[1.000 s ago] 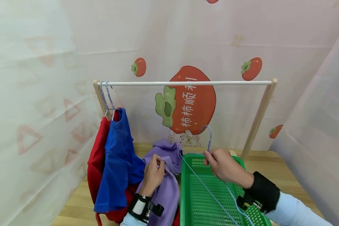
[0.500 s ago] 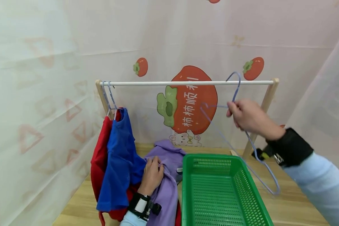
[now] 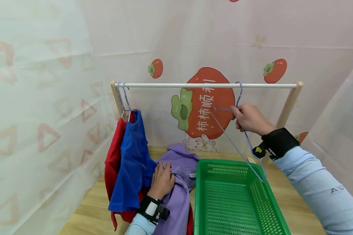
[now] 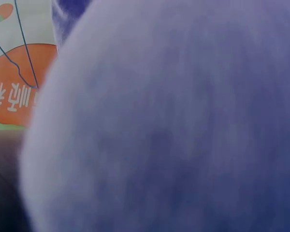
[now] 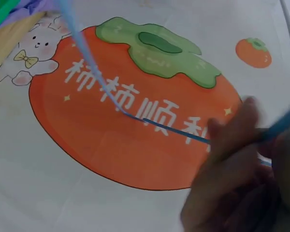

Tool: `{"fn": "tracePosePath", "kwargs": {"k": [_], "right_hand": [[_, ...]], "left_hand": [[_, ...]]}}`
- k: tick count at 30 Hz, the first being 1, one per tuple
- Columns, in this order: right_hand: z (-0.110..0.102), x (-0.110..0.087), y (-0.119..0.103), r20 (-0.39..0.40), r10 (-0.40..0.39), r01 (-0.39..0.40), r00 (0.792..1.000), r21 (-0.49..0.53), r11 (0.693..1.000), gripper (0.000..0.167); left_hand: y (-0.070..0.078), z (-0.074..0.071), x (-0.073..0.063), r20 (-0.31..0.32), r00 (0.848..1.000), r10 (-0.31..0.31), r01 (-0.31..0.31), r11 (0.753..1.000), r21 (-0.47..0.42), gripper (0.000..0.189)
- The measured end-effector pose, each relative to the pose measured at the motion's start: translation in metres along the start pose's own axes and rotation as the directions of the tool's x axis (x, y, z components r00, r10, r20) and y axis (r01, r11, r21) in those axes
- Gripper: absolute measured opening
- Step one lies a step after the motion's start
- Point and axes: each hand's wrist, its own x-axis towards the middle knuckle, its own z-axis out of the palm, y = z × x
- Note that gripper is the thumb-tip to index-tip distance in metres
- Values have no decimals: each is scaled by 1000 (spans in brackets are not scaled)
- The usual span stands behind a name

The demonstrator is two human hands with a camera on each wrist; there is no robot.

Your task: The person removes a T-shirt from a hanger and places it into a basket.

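My right hand (image 3: 251,119) pinches a blue wire clothes hanger (image 3: 240,94) just below its hook. The hook sits over the white rail (image 3: 176,85), and the wire frame slants down to the right with no garment on it. In the right wrist view, fingers (image 5: 227,159) grip the hanger's wire (image 5: 174,130). My left hand (image 3: 163,182) rests on a crumpled purple garment (image 3: 176,202) lying on the table, its fingers bent slightly over the cloth. Blurred purple cloth (image 4: 159,121) fills most of the left wrist view and hides the left fingers.
At the rail's left end hang a blue garment (image 3: 132,163) and a red one (image 3: 113,156) on hangers. A green plastic basket (image 3: 198,195) stands right of the purple garment on the wooden table (image 3: 85,212). Wooden posts (image 3: 289,102) carry the rail.
My right hand lifted the hanger from over the basket up to the rail, bringing its hook onto it. The left hand stopped pinching the purple garment and lies on it. The view shifted slightly.
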Motion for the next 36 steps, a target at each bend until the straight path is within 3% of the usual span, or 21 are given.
{"fn": "tracePosePath", "kwargs": {"k": [3, 6, 9, 11, 14, 17, 19, 22, 26, 28, 30, 32, 34, 36], "right_hand": [[-9, -14, -9, 17, 26, -23, 1000, -159, 987, 63], [-25, -39, -27, -3, 30, -29, 1000, -360, 933, 71], [-32, -72, -51, -47, -31, 7, 998, -454, 891, 73], [-23, -94, -67, -55, -97, 59, 994, -477, 877, 70], [12, -113, -87, -4, -205, 176, 979, -492, 852, 66], [66, -112, -94, 106, -294, 303, 950, -541, 784, 71], [107, -100, -91, 206, -305, 368, 930, -551, 749, 76], [166, -74, -79, 356, -220, 396, 908, -565, 724, 90], [224, -36, -62, 471, 4, 326, 882, -619, 715, 116], [242, -22, -54, 492, 102, 275, 865, -634, 723, 127], [253, -11, -48, 512, 173, 215, 842, -610, 763, 135], [258, -3, -43, 531, 205, 151, 822, -551, 821, 137], [258, 5, -40, 554, 192, 103, 810, -458, 883, 134], [257, 12, -38, 567, 130, 87, 813, -338, 937, 127]], "left_hand": [[-3, 2, 1, 80, 995, -51, 51, 999, 3, 48], [-5, 2, 6, 163, 981, -108, 108, 994, 5, 66], [-4, -1, 12, 233, 960, -155, 159, 987, 4, 79], [-5, -2, 15, 273, 945, -182, 183, 983, 20, 85], [-6, -1, 17, 304, 931, -201, 188, 980, 71, 88], [-6, 2, 17, 295, 939, -177, 146, 981, 125, 85], [-7, 6, 18, 276, 950, -145, 109, 984, 143, 82], [-7, 11, 17, 233, 969, -82, 46, 987, 154, 69], [-7, 13, 12, 180, 984, 17, -50, 983, 178, 40], [-6, 13, 9, 151, 986, 70, -99, 976, 193, 29], [-5, 11, 6, 109, 987, 118, -138, 970, 198, 29], [-3, 5, 5, 47, 988, 149, -155, 971, 180, 30], [0, -4, 5, -32, 985, 167, -161, 976, 148, 30], [4, -14, 8, -102, 979, 177, -166, 980, 111, 28]]}}
